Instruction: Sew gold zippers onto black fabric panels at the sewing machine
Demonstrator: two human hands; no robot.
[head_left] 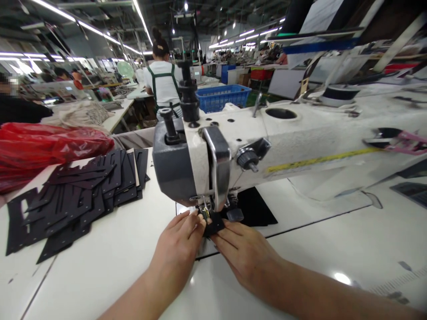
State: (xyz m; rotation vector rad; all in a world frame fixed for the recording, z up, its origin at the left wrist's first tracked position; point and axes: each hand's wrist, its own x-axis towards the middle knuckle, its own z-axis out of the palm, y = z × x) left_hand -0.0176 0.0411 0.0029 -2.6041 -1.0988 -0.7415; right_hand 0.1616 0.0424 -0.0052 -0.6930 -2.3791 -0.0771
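Note:
A small black fabric piece [213, 223] lies under the needle area of a white and grey sewing machine [196, 155]. My left hand [180, 238] has its fingers pressed together on the left edge of this piece, close to the presser foot. From the right, my right hand [242, 246] holds the other edge, its thumb side against the table. Something small and gold-coloured shows beside the left fingertips; its kind is unclear. Behind the needle, a larger black fabric panel [255, 208] rests flat on the machine bed, partly hidden by the machine head.
Many flat black cut pieces [80, 191] are heaped on the white table [110, 262] to the left, beside a red plastic bag [46, 151]. Pink-handled scissors [405, 141] lie against the machine arm. Beyond stand a blue basket [223, 95] and a person in white [165, 84].

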